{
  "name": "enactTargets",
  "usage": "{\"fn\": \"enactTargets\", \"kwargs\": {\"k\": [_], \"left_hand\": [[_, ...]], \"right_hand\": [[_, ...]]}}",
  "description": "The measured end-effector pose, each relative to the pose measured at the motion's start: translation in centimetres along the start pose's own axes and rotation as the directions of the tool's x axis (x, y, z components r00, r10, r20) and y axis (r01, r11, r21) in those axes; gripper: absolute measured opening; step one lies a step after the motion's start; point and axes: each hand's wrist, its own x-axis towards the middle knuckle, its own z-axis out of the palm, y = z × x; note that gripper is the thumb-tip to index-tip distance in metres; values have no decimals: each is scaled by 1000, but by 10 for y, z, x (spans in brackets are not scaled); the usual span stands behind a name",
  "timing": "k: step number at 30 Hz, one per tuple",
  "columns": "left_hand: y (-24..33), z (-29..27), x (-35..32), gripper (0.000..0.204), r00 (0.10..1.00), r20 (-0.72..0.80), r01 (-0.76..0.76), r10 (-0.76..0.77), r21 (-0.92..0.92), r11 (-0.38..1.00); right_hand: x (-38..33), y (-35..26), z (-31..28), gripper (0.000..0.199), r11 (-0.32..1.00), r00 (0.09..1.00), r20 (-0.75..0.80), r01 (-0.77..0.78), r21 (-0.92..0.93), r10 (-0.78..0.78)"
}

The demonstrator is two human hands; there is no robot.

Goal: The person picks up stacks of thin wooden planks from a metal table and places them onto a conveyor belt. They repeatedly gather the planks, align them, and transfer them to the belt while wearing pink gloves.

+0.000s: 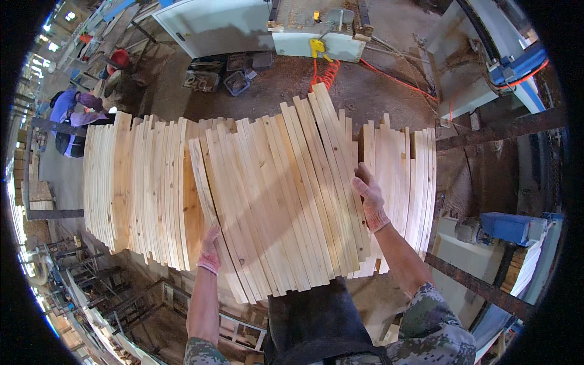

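Note:
A wide bundle of pale wooden strips lies side by side between my gloved hands, tilted on top of other strips. My left hand presses against the bundle's left edge near its lower end. Against the right edge, higher up, my right hand is spread with its thumb toward the wood. Together the two hands squeeze the strips from both sides. More strips lie in a row to the left, and another row of strips to the right. The undersides of both hands are hidden.
Dark metal rails run out at the right. Beyond the wood are a yellow air gun with a coiled red hose and plastic crates on the floor. A blue motor housing sits at right. Another person bends over at far left.

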Motion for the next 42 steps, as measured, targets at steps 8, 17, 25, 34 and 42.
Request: {"fn": "enactTargets", "kwargs": {"k": [8,17,25,34,42], "left_hand": [[-26,2,-55,64,994,-33,99,-102,-100,990],[-77,5,-160,63,994,-37,101,-105,-95,990],[-45,38,-216,57,1000,17,-22,22,3,1000],[-11,88,-254,52,928,279,-277,247,76,958],[-81,285,-257,47,685,716,-259,134,68,963]], "right_hand": [[-67,13,-30,81,971,960,144,-239,-24,240],[-156,-18,-59,93,953,940,186,-299,56,284],[-238,-71,-66,100,976,968,218,159,-152,-124],[-394,-110,-122,109,875,871,102,470,113,-481],[-554,-93,-306,89,732,714,-324,676,86,-621]]}}
